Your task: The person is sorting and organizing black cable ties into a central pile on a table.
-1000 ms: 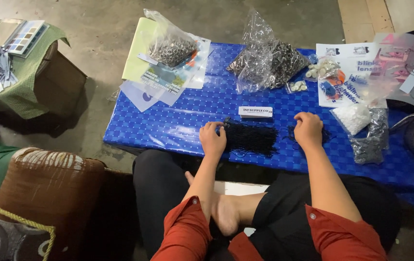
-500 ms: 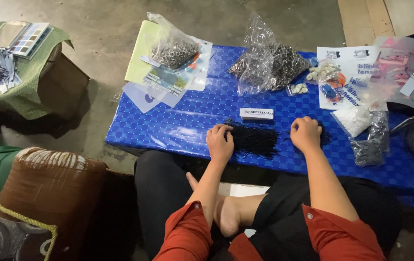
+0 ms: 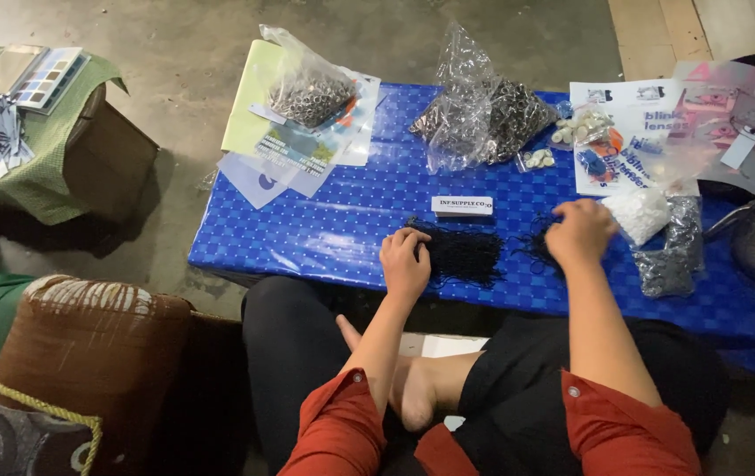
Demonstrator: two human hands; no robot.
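The right hand (image 3: 582,231) has been shifted rightward off the black string bundle (image 3: 461,253), pinching loose strands; the left hand (image 3: 405,262) is kept pressed flat (fingers loosely curled) on it.

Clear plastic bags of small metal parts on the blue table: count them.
3, possibly more hidden under the papers. One bag of metal rings lies far left, one large crumpled bag far centre, one grey-filled bag right, beside the right hand.

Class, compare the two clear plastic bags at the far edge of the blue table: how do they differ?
The left bag rests on papers and is smaller; the middle bag sits on the blue table itself and rises to a tall peak. Both are clear and hold small dark metallic pieces.
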